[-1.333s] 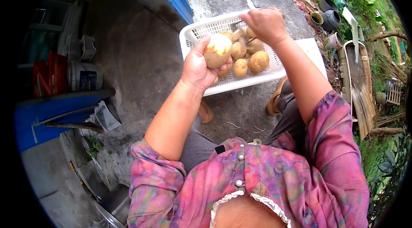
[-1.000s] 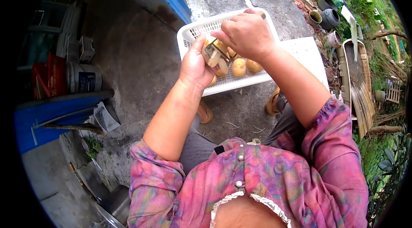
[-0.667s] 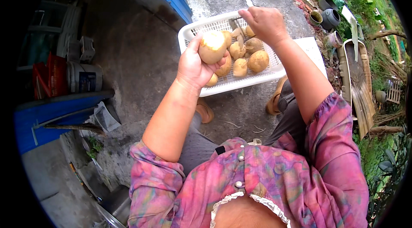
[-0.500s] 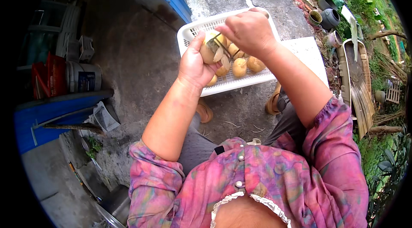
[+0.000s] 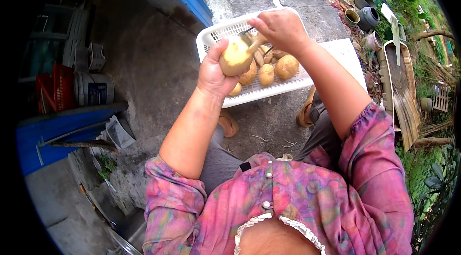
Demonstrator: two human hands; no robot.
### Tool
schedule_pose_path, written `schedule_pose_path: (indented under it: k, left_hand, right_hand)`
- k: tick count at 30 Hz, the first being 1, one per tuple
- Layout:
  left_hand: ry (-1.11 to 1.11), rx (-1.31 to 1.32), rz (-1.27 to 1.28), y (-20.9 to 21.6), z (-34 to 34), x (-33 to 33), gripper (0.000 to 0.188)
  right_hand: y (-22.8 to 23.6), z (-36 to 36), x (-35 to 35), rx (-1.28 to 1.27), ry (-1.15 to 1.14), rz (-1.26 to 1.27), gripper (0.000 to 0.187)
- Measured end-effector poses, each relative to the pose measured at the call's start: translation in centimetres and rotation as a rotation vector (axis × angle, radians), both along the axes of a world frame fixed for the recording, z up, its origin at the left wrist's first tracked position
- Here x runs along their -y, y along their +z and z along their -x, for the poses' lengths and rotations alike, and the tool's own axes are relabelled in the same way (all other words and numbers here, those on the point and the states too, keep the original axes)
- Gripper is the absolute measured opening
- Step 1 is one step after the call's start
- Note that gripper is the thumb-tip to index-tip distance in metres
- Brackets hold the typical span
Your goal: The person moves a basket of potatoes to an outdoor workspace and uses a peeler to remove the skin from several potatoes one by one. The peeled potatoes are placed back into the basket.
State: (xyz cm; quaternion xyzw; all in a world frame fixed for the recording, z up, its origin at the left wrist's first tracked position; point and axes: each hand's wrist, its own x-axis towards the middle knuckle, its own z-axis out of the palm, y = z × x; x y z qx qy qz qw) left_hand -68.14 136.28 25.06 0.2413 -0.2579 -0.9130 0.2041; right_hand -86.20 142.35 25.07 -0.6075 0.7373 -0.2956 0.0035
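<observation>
My left hand is wrapped round a partly peeled potato, its bared pale yellow flesh turned upward. In my right hand is a peeler, its dark frame showing below the fingers; the handle is hidden in the grip. A strip of peel hangs between the potato and the peeler. Both hands are over a white plastic basket, in which several unpeeled potatoes lie with some loose peelings.
The basket rests on a white surface that shows at its right. My shoes stand on the concrete floor just nearer. Buckets and a red crate are at the left; pots and a long trough stand by plants at the right.
The potato has turned in my left hand, showing more bared flesh. My right hand has shifted slightly with the peeler, and a longer strip of peel now hangs by it.
</observation>
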Motion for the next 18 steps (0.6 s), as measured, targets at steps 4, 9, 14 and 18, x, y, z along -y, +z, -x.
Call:
schedule_pose_path:
  k: [4,9,14,18]
  left_hand:
    - [-0.088,-0.061,-0.020,-0.4,-0.3,0.3,0.045]
    - [-0.126,-0.108,-0.088,-1.2,-0.6,1.1,0.043]
    - [0.132,0.209,-0.005,0.4,0.9,-1.1,0.035]
    - [0.071,0.254,0.127,-0.1,0.4,-0.8,0.031]
  right_hand:
    - [-1.2,2.0,-0.5,0.024,-0.155,-0.088,0.052]
    - [0.8,0.1,-0.3,-0.119,-0.030,0.087,0.047]
    - [1.6,-3.0,-0.9,-0.329,0.072,0.179,0.038]
    - [1.0,-2.4,-0.9,-0.381,0.068,0.241,0.036]
